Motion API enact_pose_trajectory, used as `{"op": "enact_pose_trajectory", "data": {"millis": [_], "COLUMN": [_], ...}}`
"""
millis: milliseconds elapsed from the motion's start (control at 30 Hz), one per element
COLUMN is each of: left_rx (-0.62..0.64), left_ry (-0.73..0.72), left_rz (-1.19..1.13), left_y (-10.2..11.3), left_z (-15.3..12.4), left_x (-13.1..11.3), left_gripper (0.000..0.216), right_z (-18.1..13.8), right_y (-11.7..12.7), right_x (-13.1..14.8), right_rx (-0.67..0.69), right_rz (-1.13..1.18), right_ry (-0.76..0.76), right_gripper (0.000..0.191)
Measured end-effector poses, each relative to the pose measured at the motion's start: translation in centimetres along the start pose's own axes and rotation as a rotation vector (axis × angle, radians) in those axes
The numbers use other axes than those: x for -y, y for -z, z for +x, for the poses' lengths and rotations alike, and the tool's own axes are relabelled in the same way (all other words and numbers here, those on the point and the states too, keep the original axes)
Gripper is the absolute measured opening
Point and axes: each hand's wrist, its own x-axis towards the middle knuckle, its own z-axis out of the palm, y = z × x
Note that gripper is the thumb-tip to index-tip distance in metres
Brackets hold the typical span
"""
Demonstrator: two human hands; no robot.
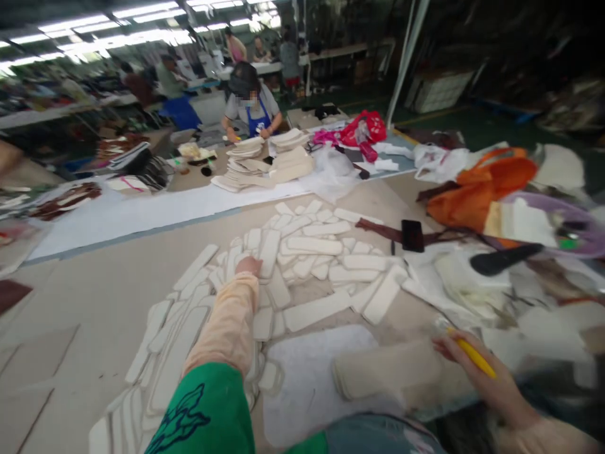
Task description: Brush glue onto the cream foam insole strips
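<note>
Left arm: extended from the near edge toward the far side, in a green sleeve [208,410] with a peach sleeve cover [227,321]; forearm sloped slightly right as it reached out, over the left part of the strips.
Left hand: lowered among the pale strips [314,246], back of the hand [249,265] uppermost, thumb side to the right; fingers mostly hidden, so how far they were open, and whether they had hold of a strip, could not be told.
Right arm: bare forearm [510,400], entered from the near right corner and angled left and away.
Right hand: the right hand [460,354] was curled closed around a yellow-handled tool [477,360], handle slanting toward the near right, pale tip blurred at the far left end.
Pale strips: many, loose and overlapping, in a broad arc from near left to middle right of the table [118,277].
Stacked panels: pale, long, blurred [378,372], lying just left of the right hand, partly on a white sheet [302,378].
Right side, farther off: black rectangular object [413,236]; orange bag [482,189].
Far side: co-worker in blue apron [259,120], behind piled pale pieces [293,165].
</note>
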Motion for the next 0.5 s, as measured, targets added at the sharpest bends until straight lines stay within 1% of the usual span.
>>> {"op": "enact_pose_trajectory", "data": {"millis": [33,67,100,133,200,233,300,367,400,433,500], "left_rx": [0.001,-0.020,-0.063,-0.103,-0.133,-0.089,0.040,0.188,0.246,0.287,0.328], "left_ry": [0.026,0.039,0.021,-0.031,-0.228,-0.361,-0.601,-0.766,-0.808,-0.815,-0.780], "left_rz": [0.052,0.098,0.139,0.167,0.175,0.153,0.066,-0.020,-0.048,-0.062,-0.053], "left_y": [-0.4,-1.0,-1.7,-2.6,-5.1,-6.7,-10.4,-14.2,-15.9,-17.3,-19.5], "left_z": [-0.3,-0.8,-1.6,-2.9,-6.7,-9.3,-15.1,-20.7,-23.1,-25.1,-28.0], "left_x": [0.0,-0.1,-0.1,-0.2,-0.2,-0.2,-0.1,0.1,0.2,0.3,0.4], "left_gripper": [0.035,0.038,0.042,0.046,0.048,0.047,0.052,0.064,0.072,0.080,0.091], "right_z": [-0.7,-1.3,-1.9,-2.5,-3.6,-4.1,-5.0,-5.8,-6.0,-6.3,-6.7], "right_y": [0.6,1.1,1.6,2.1,2.8,3.0,3.1,2.7,2.3,1.9,0.6], "right_x": [-0.2,-0.5,-0.8,-1.2,-2.0,-2.3,-2.8,-3.1,-3.2,-3.2,-3.3], "right_rx": [0.014,0.019,0.028,0.025,0.037,0.050,0.099,0.171,0.213,0.253,0.335], "right_rz": [0.012,0.006,-0.002,-0.014,-0.019,-0.012,0.012,0.045,0.063,0.081,0.117], "right_ry": [-0.006,-0.019,-0.036,-0.047,-0.052,-0.041,-0.012,-0.002,-0.008,-0.018,-0.059], "right_gripper": [0.048,0.047,0.047,0.046,0.045,0.045,0.042,0.041,0.041,0.042,0.045]}}
